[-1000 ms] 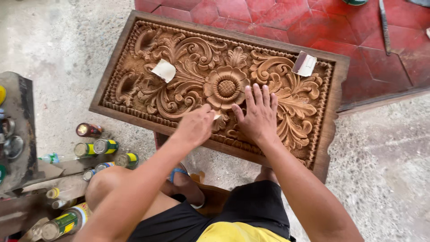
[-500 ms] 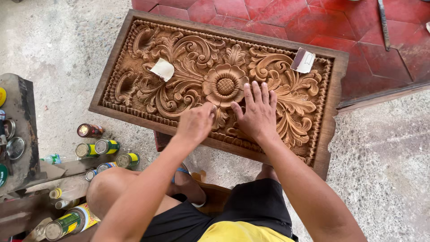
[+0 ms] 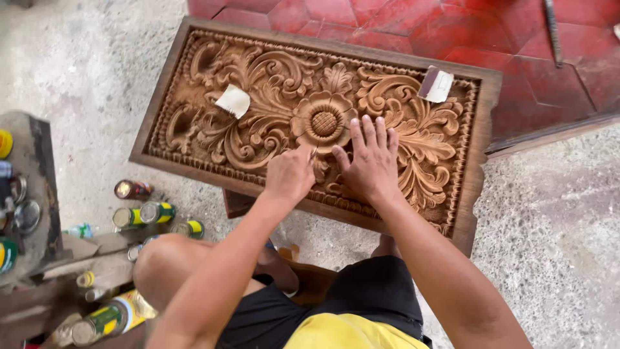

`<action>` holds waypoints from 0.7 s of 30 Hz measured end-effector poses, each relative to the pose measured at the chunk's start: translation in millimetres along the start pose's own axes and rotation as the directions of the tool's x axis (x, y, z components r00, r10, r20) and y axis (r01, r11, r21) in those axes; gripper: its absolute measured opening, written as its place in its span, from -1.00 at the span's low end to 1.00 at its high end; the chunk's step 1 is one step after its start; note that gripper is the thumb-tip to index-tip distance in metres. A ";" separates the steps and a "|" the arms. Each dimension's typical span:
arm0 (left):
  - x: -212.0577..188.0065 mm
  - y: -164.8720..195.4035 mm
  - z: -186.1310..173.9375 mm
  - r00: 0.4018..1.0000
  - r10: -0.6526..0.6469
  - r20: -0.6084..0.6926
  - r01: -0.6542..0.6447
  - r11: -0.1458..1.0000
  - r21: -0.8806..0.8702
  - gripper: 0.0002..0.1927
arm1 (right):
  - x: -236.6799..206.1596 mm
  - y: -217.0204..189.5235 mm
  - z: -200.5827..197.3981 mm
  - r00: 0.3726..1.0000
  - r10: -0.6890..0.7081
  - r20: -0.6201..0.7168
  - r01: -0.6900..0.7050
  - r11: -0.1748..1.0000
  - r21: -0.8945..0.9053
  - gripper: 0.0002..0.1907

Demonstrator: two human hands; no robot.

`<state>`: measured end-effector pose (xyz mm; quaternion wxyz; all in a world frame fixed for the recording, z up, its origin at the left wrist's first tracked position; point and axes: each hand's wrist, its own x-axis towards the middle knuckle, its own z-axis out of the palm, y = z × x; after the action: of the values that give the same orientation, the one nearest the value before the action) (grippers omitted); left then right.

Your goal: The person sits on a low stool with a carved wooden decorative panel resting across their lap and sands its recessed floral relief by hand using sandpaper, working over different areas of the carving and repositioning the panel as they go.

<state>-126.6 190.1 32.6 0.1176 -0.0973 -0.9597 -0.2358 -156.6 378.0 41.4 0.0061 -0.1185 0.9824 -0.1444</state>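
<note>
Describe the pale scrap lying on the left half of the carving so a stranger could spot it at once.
Start at the carved wooden panel with the round flower at its centre. Left of that flower, among the scrolls, lies a small pale sandpaper scrap. Unlike the other piece at the right corner, it shows no dark strip.

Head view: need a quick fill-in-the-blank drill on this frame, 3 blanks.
1. The right hand lies flat, fingers spread, on the carved wooden ____.
2. The left hand is closed on a small tool just below the carved ____ at the middle.
3. Two scraps of sandpaper lie on the carving; the cans stand on the ____ beside it.

Missing words: panel; flower; ground
</note>
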 end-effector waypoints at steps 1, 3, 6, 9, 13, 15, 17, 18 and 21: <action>0.8 -3.0 -6.0 0.996 0.018 0.087 -0.022 0.998 0.051 -0.95 | -0.3 0.6 0.5 1.000 0.005 0.011 -0.005 1.000 0.006 -0.19; 3.0 -10.1 -25.4 0.957 0.076 0.280 -0.118 0.984 0.136 -0.96 | -1.2 1.0 -0.9 1.000 0.026 0.001 -0.026 1.000 0.013 -0.19; -6.3 -14.6 -45.3 0.974 0.004 0.225 -0.018 0.998 0.062 -0.90 | -2.0 3.2 -1.0 1.000 0.006 -0.026 -0.005 1.000 0.018 -0.19; -21.5 -6.8 -31.0 0.973 0.130 -0.190 -0.177 0.950 -0.258 -0.89 | -2.1 3.8 -0.2 1.000 0.013 -0.020 -0.013 1.000 0.021 -0.19; -27.6 6.5 16.8 0.992 0.031 -0.120 -0.033 0.999 -0.012 -0.96 | -0.8 2.0 1.8 1.000 0.030 0.003 -0.030 1.000 0.002 -0.19; -26.8 10.1 26.8 0.999 -0.041 0.000 0.041 0.999 -0.018 -0.93 | 0.5 1.1 2.6 0.999 0.027 0.029 -0.027 1.000 -0.016 -0.19; -21.6 9.6 26.1 1.000 -0.013 -0.003 0.013 1.000 0.003 -0.95 | 1.8 0.4 2.9 1.000 0.009 0.026 -0.009 0.999 -0.033 -0.20; -18.2 8.6 22.4 1.000 -0.014 -0.019 0.014 1.000 0.018 -0.96 | 3.0 -0.1 2.9 1.000 0.004 0.020 -0.003 1.000 -0.030 -0.20; -14.6 8.8 16.3 0.999 -0.007 -0.051 0.006 1.000 -0.015 -0.90 | 1.8 -1.4 1.3 1.000 0.003 0.009 -0.003 1.000 -0.030 -0.19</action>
<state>-113.4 203.7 18.4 0.1408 -0.0889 -0.9549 -0.2458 -157.9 375.9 40.6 0.0091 -0.1177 0.9846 -0.1291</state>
